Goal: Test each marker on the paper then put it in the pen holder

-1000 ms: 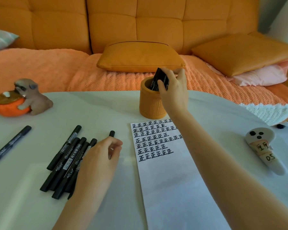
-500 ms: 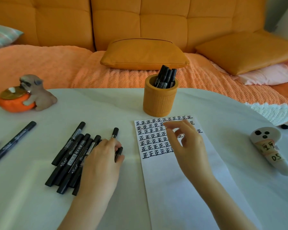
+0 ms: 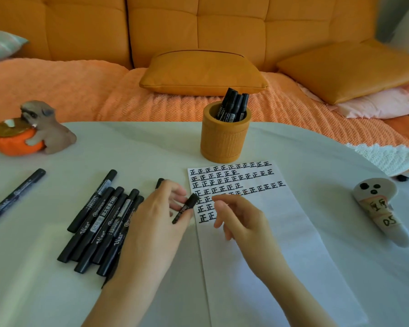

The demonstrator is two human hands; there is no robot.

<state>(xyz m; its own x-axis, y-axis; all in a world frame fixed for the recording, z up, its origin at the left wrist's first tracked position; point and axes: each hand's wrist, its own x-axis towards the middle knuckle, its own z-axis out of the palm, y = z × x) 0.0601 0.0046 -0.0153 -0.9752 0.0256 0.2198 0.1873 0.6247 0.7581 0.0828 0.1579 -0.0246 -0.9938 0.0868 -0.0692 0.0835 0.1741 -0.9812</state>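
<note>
Left hand [image 3: 155, 223] pinches a black marker [image 3: 184, 210] at the left edge of the paper [image 3: 283, 244].

The marker is tilted, cap end up and to the right, overlapping the near rows of written characters; the left grip is closed on its lower barrel. The right hand [image 3: 242, 219] hovers just right of the cap, over the paper, its grip loose and holding nothing. Beneath and left of the left hand a pile of markers [image 3: 99, 223] lies on the white table [image 3: 151, 149], with a lone marker [image 3: 14, 197] further left. The orange pen holder [image 3: 224, 140] stands just beyond the paper's far edge, holding stored markers [image 3: 234, 106]. A dog figurine [image 3: 45, 128] sits far left, a white ghost-shaped object [image 3: 378, 208] right.
</note>
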